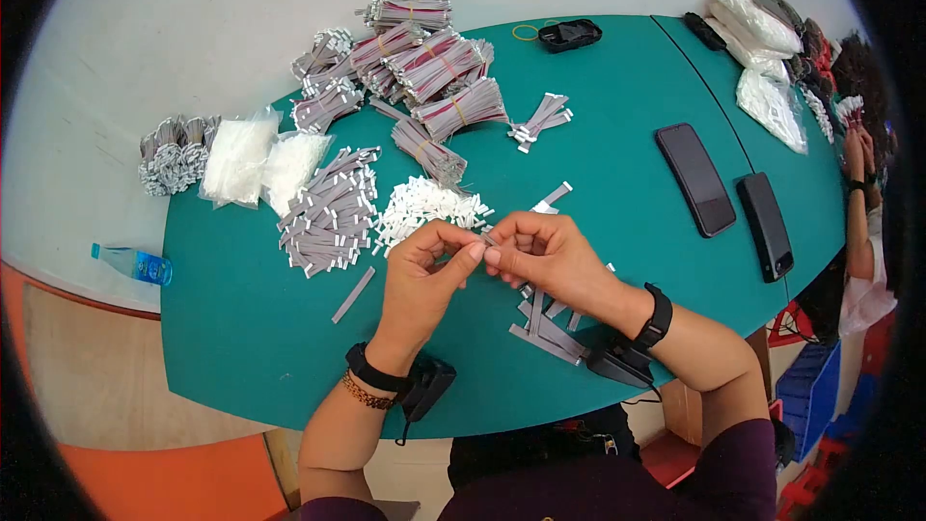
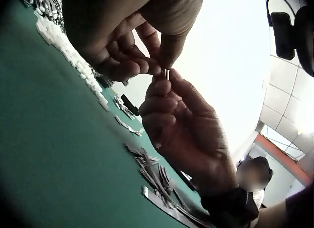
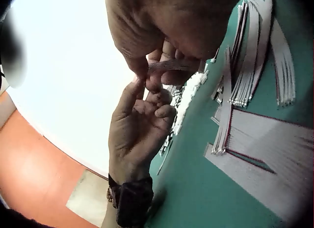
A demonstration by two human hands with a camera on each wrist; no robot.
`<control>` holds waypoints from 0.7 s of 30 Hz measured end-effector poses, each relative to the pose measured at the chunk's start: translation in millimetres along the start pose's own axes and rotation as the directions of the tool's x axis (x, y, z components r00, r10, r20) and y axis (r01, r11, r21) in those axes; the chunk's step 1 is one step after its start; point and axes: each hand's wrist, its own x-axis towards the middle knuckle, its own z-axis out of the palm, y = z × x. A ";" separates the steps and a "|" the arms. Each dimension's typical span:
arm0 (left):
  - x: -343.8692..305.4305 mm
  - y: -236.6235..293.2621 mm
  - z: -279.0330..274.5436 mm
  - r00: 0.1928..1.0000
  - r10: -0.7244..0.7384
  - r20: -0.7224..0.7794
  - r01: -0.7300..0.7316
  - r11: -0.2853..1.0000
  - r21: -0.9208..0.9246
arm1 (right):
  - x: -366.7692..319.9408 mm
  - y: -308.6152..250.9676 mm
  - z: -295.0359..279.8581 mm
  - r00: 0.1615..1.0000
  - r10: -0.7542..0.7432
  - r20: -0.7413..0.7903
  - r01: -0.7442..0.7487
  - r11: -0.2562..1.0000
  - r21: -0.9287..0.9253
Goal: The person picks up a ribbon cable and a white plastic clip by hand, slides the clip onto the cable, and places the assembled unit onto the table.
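Observation:
Both hands meet fingertip to fingertip above the green table. The right hand (image 1: pixel 540 253) pinches a short grey ribbon cable (image 3: pixel 176 66), which runs under its curled fingers in the right wrist view. The left hand (image 1: pixel 424 275) pinches at the cable's end, where the fingertips hide most of what it holds. Just behind the hands lies a heap of small white connectors (image 1: pixel 424 207). Left of it is a pile of grey cables with white ends (image 1: pixel 333 212). More loose grey cables (image 1: pixel 545 333) lie under the right forearm.
Banded cable bundles (image 1: pixel 439 63) are stacked at the back, beside white plastic bags (image 1: pixel 241 156). Two dark phones (image 1: pixel 694 179) lie at the right, and a black pouch (image 1: pixel 569 35) at the back. A bottle (image 1: pixel 135 264) is off the left edge; another person's arm (image 1: pixel 857 212) shows far right.

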 end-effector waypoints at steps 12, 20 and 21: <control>2.1 2.6 -2.1 0.990 -0.101 0.102 0.112 0.988 -0.109 | 0.3 1.4 -1.9 0.996 -0.055 -0.074 0.055 0.998 -0.002; 2.1 2.7 -4.0 0.992 -0.114 0.058 0.118 0.989 -0.089 | -3.7 -5.2 0.9 0.999 -0.036 -0.032 0.035 0.999 -0.038; 2.5 2.8 -4.2 0.993 -0.106 0.055 0.109 0.991 -0.071 | -4.4 -7.6 2.3 0.999 -0.034 -0.026 0.033 0.998 -0.046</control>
